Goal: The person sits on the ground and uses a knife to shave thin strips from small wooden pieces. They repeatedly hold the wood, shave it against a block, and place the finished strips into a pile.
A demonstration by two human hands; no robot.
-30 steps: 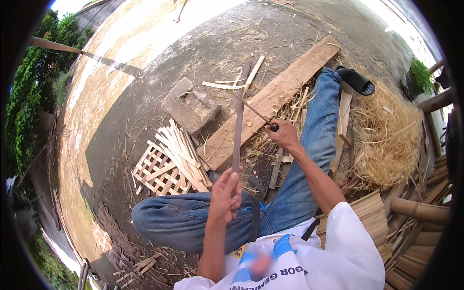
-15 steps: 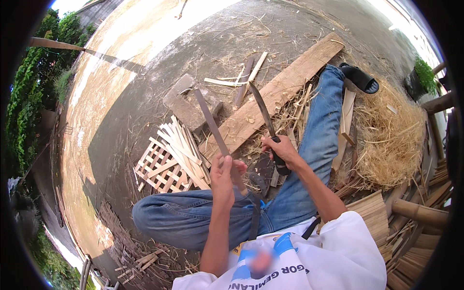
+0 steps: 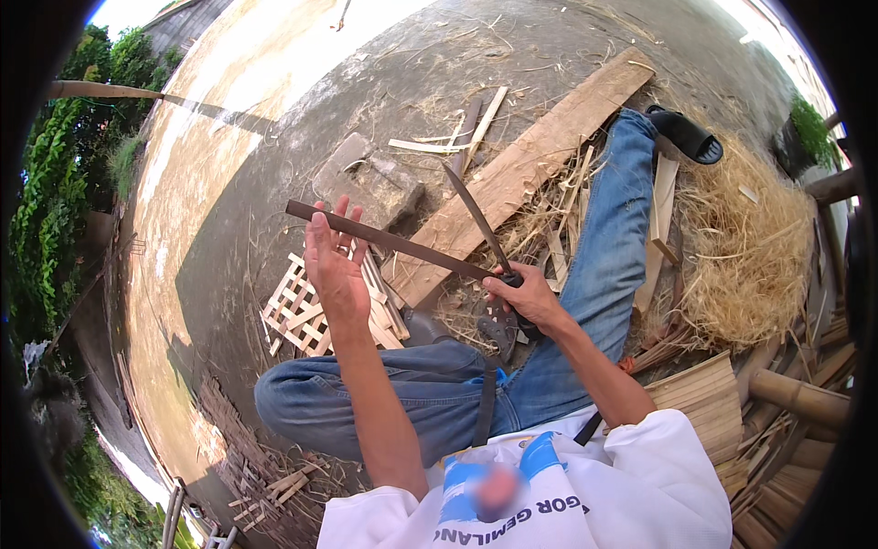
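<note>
A long, dark brown flat strip (image 3: pixel 402 244) slants across in front of me. Its far left end rests against my left hand (image 3: pixel 340 274), whose fingers are stretched out and spread, with the thumb on the near side. My right hand (image 3: pixel 530 297) is closed round the black handle of a knife (image 3: pixel 480 218), its curved dark blade pointing up and away. The strip's other end meets the thumb and fingers of that same hand; whether they pinch it is hard to tell.
A wooden plank (image 3: pixel 540 151) lies diagonally ahead, beside a stone block (image 3: pixel 370 183). Left of it is a lattice of pale strips (image 3: pixel 297 306). A heap of straw-like shavings (image 3: pixel 745 247) lies right of my leg, with bamboo poles (image 3: pixel 796 398) nearer. Offcuts litter the ground.
The strip has swung from steep to nearly level, its lower end now at my right hand. My left hand has moved up and left and spread its fingers. The knife has shifted slightly left and down.
</note>
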